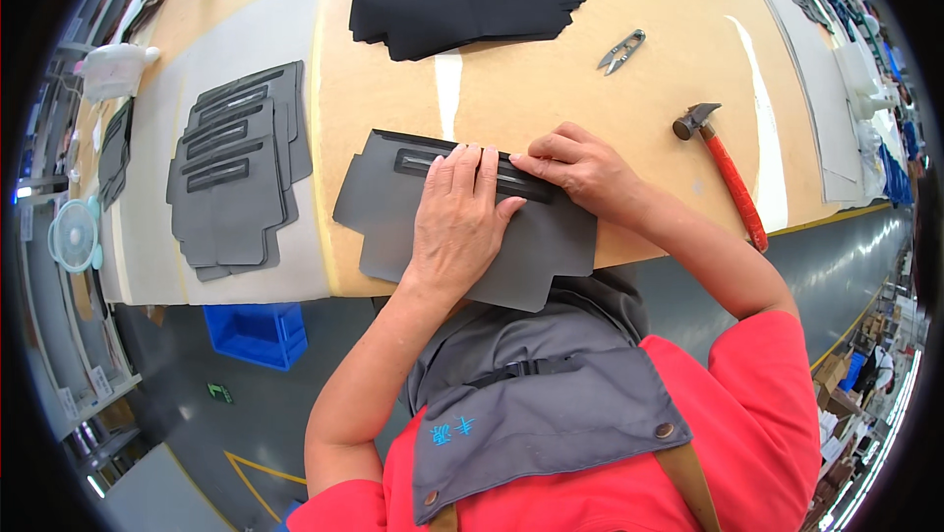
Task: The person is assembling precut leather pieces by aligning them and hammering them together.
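Note:
A dark grey, leather-like cut panel (393,227) with notched corners lies at the table's near edge, partly overhanging it. Along its far side runs a black-framed slot (418,162), partly covered by my fingers. My left hand (457,222) rests flat on the panel, fingers stretched out together toward the slot and thumb apart. With thumb and forefinger, my right hand (580,168) pinches at the panel's far edge, just right of the left fingertips. Whether a separate strip is also between those fingers is hidden.
Left lies a stack of similar grey panels (231,207); at the far side sits a pile of black pieces (462,1). Thread snips (621,52) and a red-handled hammer (728,173) lie to the right. Below the table's left part stands a blue bin (258,335).

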`<action>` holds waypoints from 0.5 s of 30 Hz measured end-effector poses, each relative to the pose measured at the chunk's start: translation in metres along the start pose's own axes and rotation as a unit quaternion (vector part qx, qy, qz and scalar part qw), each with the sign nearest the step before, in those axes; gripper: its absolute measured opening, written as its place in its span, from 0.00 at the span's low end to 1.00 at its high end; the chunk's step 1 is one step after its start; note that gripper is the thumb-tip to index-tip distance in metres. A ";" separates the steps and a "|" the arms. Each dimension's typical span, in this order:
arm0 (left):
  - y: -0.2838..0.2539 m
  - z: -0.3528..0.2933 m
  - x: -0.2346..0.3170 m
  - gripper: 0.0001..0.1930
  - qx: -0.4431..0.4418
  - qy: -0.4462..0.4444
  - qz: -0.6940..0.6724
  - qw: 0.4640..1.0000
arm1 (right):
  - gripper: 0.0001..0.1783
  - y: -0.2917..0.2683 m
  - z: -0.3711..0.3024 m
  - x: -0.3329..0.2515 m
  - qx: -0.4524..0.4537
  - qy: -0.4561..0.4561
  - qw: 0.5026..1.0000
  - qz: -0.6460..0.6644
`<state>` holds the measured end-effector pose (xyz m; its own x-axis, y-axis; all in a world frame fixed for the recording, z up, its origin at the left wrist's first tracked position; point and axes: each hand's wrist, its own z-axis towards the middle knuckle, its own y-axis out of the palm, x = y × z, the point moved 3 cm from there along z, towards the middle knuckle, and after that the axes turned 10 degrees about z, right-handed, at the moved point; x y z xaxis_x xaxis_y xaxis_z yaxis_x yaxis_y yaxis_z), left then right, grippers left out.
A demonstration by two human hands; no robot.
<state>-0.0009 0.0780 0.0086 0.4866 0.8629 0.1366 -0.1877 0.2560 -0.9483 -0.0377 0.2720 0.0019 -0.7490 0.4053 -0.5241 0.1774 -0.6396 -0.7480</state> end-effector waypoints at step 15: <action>0.004 0.002 0.024 0.32 -0.009 0.042 0.020 0.999 | 0.27 -0.013 -0.028 -0.001 0.024 0.176 0.978 0.110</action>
<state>0.0088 0.1005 0.0087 0.5482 0.8330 0.0744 -0.1937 0.2130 -0.9577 -0.0216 0.2982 0.0008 -0.4278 0.4497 -0.7841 0.2726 -0.7628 -0.5863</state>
